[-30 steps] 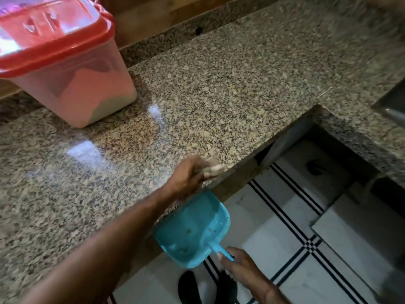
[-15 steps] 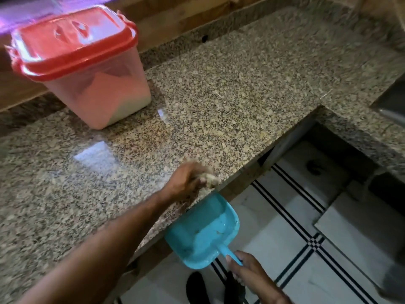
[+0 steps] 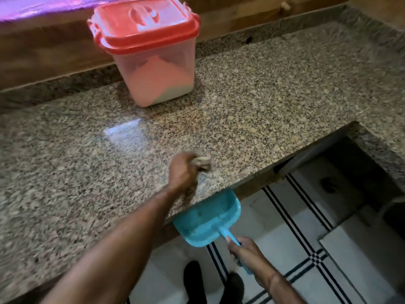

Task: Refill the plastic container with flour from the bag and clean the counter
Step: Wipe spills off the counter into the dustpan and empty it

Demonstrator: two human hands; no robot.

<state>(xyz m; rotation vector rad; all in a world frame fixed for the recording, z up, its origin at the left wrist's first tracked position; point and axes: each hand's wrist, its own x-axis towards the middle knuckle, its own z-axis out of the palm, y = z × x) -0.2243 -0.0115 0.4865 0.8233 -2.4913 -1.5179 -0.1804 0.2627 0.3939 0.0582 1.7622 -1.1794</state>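
Note:
The plastic container stands at the back of the speckled granite counter. Its red lid is closed and flour shows through its wall. My left hand rests on the counter near the front edge, closed around a small beige cloth. Just below that edge a blue dustpan is held with its mouth against the counter. My right hand grips its handle. Pale dust lies inside the pan. No flour bag is in view.
A wooden wall runs behind the counter. The counter turns a corner at the right, leaving a dark recess under it. White floor tiles with black stripes lie below, where my dark shoes stand.
The view has swung left, so the container now sits nearer the centre. My left hand with the cloth has stayed near the counter's edge, and the dustpan remains just under it.

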